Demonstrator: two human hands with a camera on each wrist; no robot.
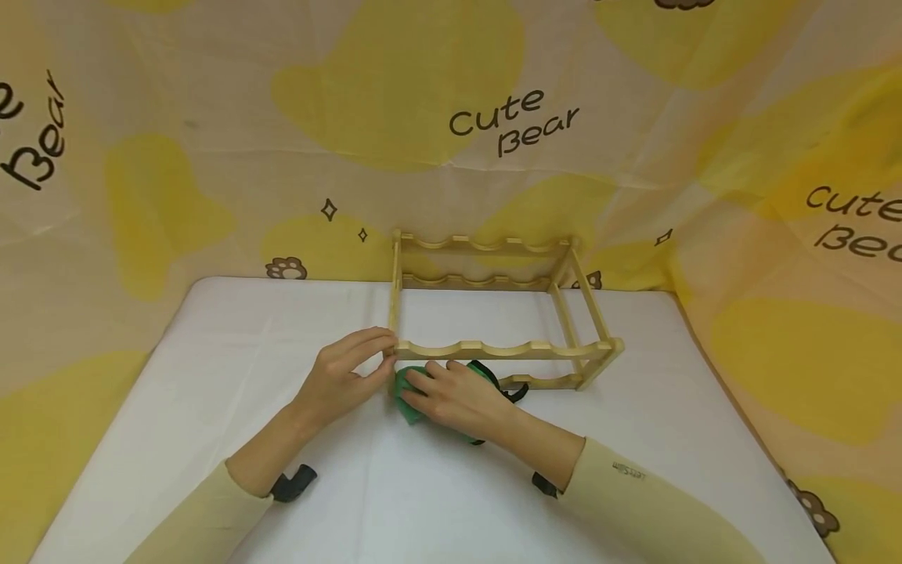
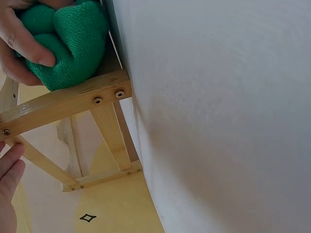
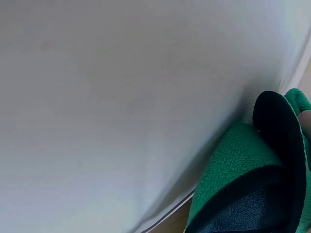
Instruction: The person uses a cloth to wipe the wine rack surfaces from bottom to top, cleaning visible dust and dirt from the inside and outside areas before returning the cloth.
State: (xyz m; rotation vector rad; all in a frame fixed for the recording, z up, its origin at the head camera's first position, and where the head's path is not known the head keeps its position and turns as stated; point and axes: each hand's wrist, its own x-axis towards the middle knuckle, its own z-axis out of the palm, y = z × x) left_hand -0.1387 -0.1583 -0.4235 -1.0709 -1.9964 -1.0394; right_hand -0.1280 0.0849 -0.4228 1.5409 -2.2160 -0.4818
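Observation:
A pale wooden rack (image 1: 507,350) with scalloped rails stands toward the back of the white table. At its front left corner my left hand (image 1: 347,376) holds the frame with fingertips and thumb; in the left wrist view its fingers (image 2: 10,167) lie along the side of the rack near a screw. My right hand (image 1: 451,395) grips a bunched green terry cloth (image 1: 410,411) with black edging, low at the rack's front left. Folded lobes of the cloth (image 2: 77,46) press close to the front post (image 2: 63,99). The right wrist view shows its dark inner patch (image 3: 243,208).
The white table (image 1: 211,352) reaches to a yellow patterned curtain (image 1: 395,117) behind the rack, with more curtain on both sides. Black curved pieces (image 1: 294,484) show under my forearms. A black loop (image 1: 517,392) sits by the lower front rail.

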